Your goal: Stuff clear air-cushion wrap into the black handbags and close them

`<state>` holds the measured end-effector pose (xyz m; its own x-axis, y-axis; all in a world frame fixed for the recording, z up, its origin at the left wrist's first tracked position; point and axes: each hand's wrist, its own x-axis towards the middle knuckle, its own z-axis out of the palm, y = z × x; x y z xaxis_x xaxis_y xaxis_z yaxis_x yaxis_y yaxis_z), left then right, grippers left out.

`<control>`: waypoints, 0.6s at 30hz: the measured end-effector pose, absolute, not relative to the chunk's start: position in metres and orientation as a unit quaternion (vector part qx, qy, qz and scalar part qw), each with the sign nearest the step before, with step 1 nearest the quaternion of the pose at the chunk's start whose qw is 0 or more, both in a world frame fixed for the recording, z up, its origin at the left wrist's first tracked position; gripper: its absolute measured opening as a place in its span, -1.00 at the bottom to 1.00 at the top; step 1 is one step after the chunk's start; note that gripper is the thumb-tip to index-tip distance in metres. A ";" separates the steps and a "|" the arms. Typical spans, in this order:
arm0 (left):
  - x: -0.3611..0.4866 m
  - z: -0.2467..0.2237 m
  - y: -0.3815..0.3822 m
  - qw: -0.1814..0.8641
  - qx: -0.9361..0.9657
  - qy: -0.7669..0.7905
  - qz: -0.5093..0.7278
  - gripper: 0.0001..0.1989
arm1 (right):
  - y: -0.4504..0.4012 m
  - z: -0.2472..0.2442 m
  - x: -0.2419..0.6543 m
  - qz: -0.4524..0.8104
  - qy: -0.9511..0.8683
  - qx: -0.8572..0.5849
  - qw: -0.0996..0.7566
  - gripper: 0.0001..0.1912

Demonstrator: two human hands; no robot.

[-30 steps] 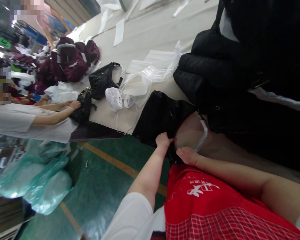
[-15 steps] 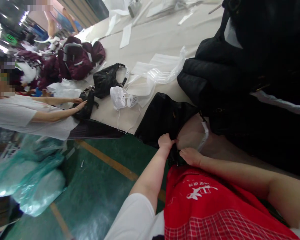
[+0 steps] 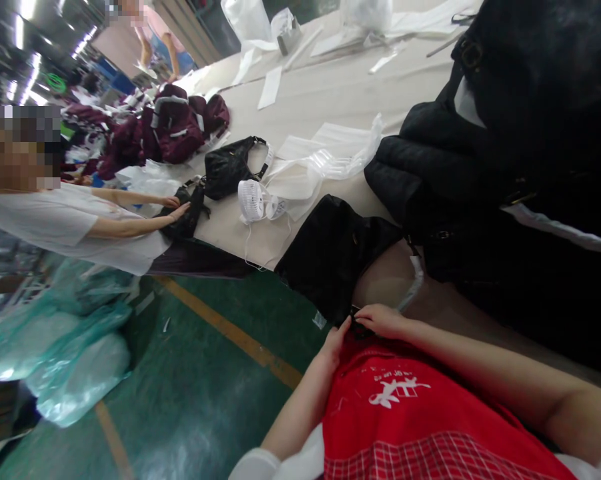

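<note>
A black handbag (image 3: 320, 250) lies on the table with its near corner over the edge, against my red apron. At that corner, my left hand (image 3: 336, 341) pinches the dark strap end from the left. Closed on the same strap end from the right is my right hand (image 3: 384, 321), its fingertips close to the left thumb. The fingers hide the exact piece between them. The bag's strap, partly covered in white wrapping (image 3: 414, 283), curves round on the right. A small clear plastic piece (image 3: 319, 320) hangs near the bag's lower edge.
Large black bags (image 3: 480, 180) are piled at the right. A white fan (image 3: 251, 200) with a cord and white wrapping sheets (image 3: 325, 160) lie beyond my bag. A co-worker (image 3: 105, 223) handles a black bag at the left. Maroon bags (image 3: 177, 130) stand farther back.
My left hand has moved from the bag's body down to the strap end beside my right hand. Both hands now meet close to my apron. The view has shifted slightly.
</note>
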<state>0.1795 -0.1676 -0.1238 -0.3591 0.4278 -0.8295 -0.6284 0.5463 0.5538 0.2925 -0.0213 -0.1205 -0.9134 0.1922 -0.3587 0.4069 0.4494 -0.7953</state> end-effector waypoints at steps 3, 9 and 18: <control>0.178 -0.115 -0.155 0.546 -0.190 0.586 0.568 -0.76 | -0.022 -0.123 0.288 -0.643 0.706 0.278 0.105 -0.62; 0.151 -0.053 -0.157 0.592 -0.183 0.583 0.525 -0.65 | 0.005 -0.104 0.254 -0.890 0.144 0.431 0.014 -0.54; 0.057 0.052 -0.219 0.554 0.102 0.622 0.544 -0.45 | -0.004 -0.009 0.207 -0.922 0.203 0.295 -0.145 -0.79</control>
